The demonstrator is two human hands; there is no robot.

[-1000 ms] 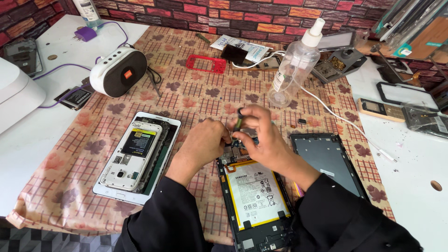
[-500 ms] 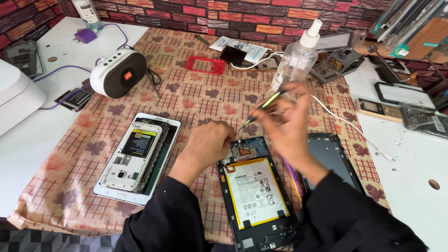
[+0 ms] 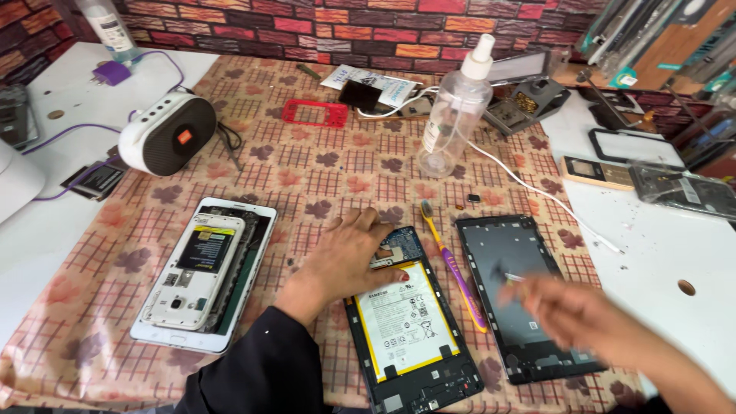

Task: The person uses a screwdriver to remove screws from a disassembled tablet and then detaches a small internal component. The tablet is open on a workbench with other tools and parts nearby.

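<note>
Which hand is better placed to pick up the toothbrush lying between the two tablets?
Probably the right hand. It hovers empty over the black tablet frame, right beside the purple and yellow toothbrush. The left hand presses on the opened tablet near its battery and seems to steady it.

surface: white table w/ brown checked floral cloth | on cloth: opened black tablet w/ white battery, black tablet back cover, purple-yellow toothbrush, white tablet frame w/ white phone on it, clear spray bottle, red plastic phone frame, white cylindrical speaker
</note>
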